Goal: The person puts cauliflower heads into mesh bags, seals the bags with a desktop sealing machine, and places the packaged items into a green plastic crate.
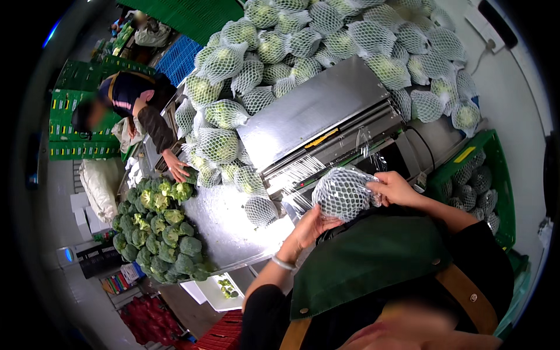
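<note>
A broccoli head in a white foam net (pixel 342 194) is at my chest, with clear film drawn over it. My left hand (pixel 316 224) cups its lower left side. At the other side my right hand (pixel 392 188) pinches the gathered film. Just beyond them stands a steel film-wrapping machine (pixel 317 109), its flat top tilted in the view. A yellow-handled cutter (pixel 321 138) rests along the machine's front edge. Loose clear film (pixel 369 151) sticks up near the roller. One netted head (pixel 261 211) lies on the steel table (pixel 227 227) left of my hands.
Netted heads (pixel 306 41) are heaped behind and beside the machine. Bare broccoli (pixel 159 234) is piled at the table's left end, where a co-worker's hand (pixel 175 166) reaches in. To my right is a green crate (pixel 503 192) of netted heads. A black cable (pixel 426 142) runs beside the machine.
</note>
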### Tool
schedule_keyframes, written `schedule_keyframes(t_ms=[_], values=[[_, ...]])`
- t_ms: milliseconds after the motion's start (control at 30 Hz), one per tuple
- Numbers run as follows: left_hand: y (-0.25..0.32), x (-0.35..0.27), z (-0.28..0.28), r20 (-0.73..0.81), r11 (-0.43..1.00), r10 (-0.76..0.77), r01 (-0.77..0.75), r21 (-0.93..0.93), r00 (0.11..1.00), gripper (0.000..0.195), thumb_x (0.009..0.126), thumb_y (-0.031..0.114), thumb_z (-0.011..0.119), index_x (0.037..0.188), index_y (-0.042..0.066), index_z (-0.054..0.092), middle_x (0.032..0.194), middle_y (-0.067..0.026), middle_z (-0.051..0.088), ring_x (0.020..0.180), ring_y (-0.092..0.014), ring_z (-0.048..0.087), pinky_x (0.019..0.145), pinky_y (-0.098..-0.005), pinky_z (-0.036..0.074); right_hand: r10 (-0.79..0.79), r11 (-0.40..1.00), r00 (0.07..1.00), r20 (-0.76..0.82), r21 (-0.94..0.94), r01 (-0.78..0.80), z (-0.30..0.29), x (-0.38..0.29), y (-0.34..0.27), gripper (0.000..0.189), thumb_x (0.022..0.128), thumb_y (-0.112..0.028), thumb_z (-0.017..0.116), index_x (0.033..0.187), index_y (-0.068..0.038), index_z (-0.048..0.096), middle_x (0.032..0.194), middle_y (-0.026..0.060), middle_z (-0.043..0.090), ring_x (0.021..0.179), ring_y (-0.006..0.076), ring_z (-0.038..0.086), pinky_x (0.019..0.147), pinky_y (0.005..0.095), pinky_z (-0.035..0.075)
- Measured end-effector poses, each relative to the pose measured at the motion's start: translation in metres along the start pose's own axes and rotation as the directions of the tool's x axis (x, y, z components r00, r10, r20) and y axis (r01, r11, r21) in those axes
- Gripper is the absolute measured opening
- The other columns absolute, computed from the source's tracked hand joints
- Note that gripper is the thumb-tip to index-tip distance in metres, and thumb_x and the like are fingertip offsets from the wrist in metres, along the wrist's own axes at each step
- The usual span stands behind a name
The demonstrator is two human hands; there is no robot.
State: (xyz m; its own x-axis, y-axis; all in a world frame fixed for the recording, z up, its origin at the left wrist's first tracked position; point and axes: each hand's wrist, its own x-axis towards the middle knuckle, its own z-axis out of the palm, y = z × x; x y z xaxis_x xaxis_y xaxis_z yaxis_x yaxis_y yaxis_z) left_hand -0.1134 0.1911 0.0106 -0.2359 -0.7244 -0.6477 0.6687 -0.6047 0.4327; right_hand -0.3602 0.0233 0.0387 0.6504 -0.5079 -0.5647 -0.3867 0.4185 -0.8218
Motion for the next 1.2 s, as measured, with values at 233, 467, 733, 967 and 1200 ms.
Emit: schedule_keyframes(t_ms=[233, 467, 733, 967, 1200], values=[[-0.063, 0.022, -0.037, -0.537, 0.829, 0.514, -0.226, 0.511, 0.669, 0.039, 0.101, 0.033, 0.050, 0.076, 0.005, 0.057, 0.064, -0.0123, 0.065, 0.052, -0.020, 0.063, 0.048, -0.0331, 0.047, -0.430, 0.846, 0.807, -0.405, -0.492, 0.204, -0.018, 0.029, 0.075, 0.042, 0.095, -0.032, 0.059, 0.068, 0.001, 0.055, 0.054, 0.0165, 0.052, 0.046, 0.0283, 0.052, 0.048, 0.0375, 0.041], [-0.078, 0.085, -0.038, -0.113, -0.206, 0.823, 0.480, 0.853, 0.556, 0.028, 0.079, 0.009, 0.060, 0.107, 0.004, 0.063, 0.069, -0.0185, 0.065, 0.061, -0.035, 0.065, 0.057, -0.0415, 0.051, -0.792, 0.095, 0.611, -0.002, -0.988, 0.120, 0.000, 0.092, 0.107, 0.022, 0.088, -0.031, 0.060, 0.078, -0.012, 0.057, 0.065, 0.0045, 0.064, 0.058, 0.0201, 0.066, 0.048, 0.0349, 0.051], [-0.060, 0.063, 0.042, -0.070, 0.356, 0.860, -0.497, 0.792, 0.505, 0.003, 0.083, 0.001, 0.055, 0.081, 0.001, 0.053, 0.070, -0.0028, 0.062, 0.066, -0.009, 0.056, 0.060, -0.0252, 0.044, -0.563, 0.745, 0.804, 0.191, -0.303, 0.594, 0.004, 0.002, 0.058, 0.034, 0.098, -0.034, 0.053, 0.093, -0.003, 0.065, 0.080, 0.0056, 0.067, 0.071, 0.0173, 0.060, 0.069, 0.0320, 0.047], [-0.038, 0.060, 0.119, 0.140, 0.821, 0.349, -0.374, 0.431, 0.927, 0.014, 0.086, 0.013, 0.055, 0.094, 0.002, 0.053, 0.086, -0.0064, 0.062, 0.080, -0.015, 0.057, 0.071, -0.0301, 0.044, -0.469, 0.849, 0.747, 0.471, 0.007, 0.529, -0.005, -0.083, 0.014, 0.034, 0.100, -0.025, 0.051, 0.101, 0.005, 0.067, 0.086, 0.0186, 0.067, 0.080, 0.0222, 0.064, 0.072, 0.0343, 0.048], [-0.065, 0.078, 0.208, 0.214, 0.902, -0.002, -0.091, 0.423, 0.977, 0.029, 0.088, 0.024, 0.055, 0.106, 0.002, 0.054, 0.101, -0.0099, 0.061, 0.093, -0.020, 0.057, 0.082, -0.0351, 0.045, -0.946, 0.322, 0.291, -0.142, -0.488, 0.811, -0.028, -0.164, 0.030, 0.022, 0.091, -0.018, 0.060, 0.087, 0.002, 0.066, 0.082, 0.0139, 0.066, 0.082, 0.0281, 0.064, 0.072, 0.0393, 0.051]])
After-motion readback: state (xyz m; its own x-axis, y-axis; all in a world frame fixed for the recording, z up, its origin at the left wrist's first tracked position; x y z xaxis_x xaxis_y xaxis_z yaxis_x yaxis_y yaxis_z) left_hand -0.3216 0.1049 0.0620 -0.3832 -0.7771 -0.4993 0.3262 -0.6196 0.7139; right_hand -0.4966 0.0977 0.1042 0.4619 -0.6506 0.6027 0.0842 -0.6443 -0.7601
